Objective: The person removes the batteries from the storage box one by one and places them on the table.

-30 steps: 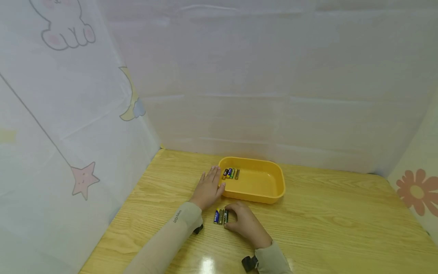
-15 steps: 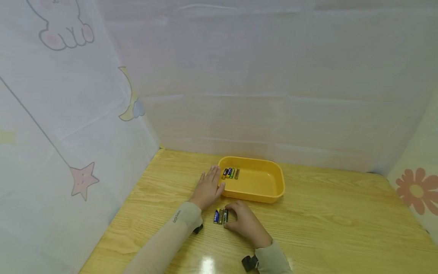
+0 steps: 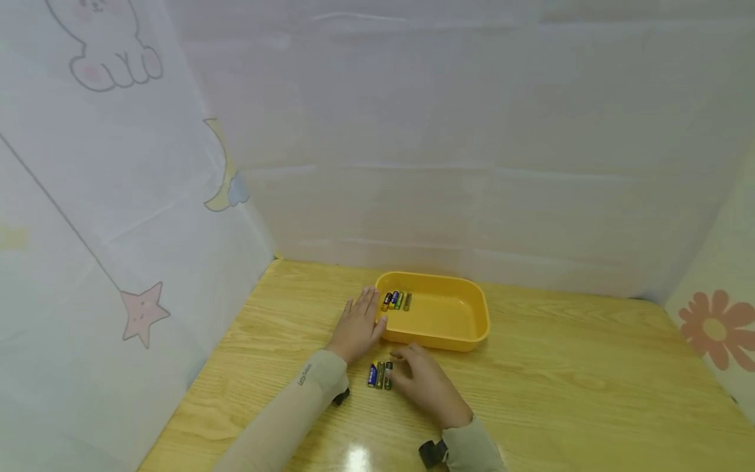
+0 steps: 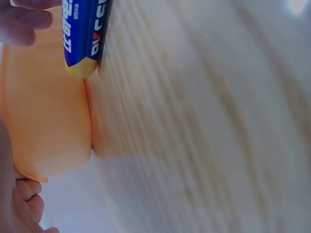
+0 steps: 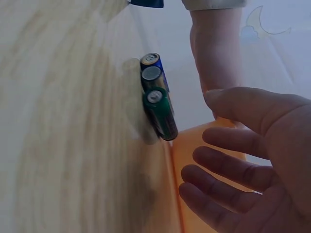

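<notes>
Fingers (image 5: pixel 228 165) apart, gripping nothing, the right hand (image 3: pixel 429 381) is just right of 3 batteries (image 3: pixel 380 375) outside the near wall of the tray (image 3: pixel 442 318), whose left side the straight-fingered left hand (image 3: pixel 354 330) touches, seemingly bracing it.

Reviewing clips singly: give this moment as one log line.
left hand: against tray; right hand: open beside green battery; table: three batteries; tray: four batteries

Both sleeves (image 3: pixel 277 416) are beige, the left bears dark lettering (image 3: pixel 305 374), and a black device (image 3: pixel 430 453) sits at each cuff (image 3: pixel 460 433)
</notes>
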Action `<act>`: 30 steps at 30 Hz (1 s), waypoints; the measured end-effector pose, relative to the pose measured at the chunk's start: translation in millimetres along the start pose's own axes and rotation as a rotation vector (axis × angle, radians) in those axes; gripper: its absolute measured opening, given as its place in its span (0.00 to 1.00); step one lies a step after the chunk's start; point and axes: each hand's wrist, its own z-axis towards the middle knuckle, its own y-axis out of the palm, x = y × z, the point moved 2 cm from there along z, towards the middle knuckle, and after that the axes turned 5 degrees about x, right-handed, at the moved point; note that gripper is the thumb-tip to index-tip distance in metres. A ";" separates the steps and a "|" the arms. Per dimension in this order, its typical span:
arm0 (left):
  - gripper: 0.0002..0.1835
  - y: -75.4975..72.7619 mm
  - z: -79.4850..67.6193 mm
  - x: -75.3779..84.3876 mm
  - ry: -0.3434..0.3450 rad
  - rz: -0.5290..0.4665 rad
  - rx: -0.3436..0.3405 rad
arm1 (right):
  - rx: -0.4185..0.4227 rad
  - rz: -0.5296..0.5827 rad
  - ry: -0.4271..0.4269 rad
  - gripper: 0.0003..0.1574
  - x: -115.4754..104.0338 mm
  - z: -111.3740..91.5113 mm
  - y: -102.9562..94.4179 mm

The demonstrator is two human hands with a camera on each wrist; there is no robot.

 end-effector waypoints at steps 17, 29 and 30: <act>0.36 -1.1 0.2 2.1 -0.006 -0.001 -0.006 | 0.169 -0.001 0.002 0.16 -9.5 7.2 -28.4; 0.37 -5.3 0.1 3.5 -0.002 -0.018 -0.012 | 0.373 -0.017 -0.130 0.15 -7.1 24.9 -46.5; 0.37 -5.3 -0.2 3.4 -0.001 -0.016 -0.011 | 0.372 -0.026 -0.131 0.15 -6.4 27.8 -47.8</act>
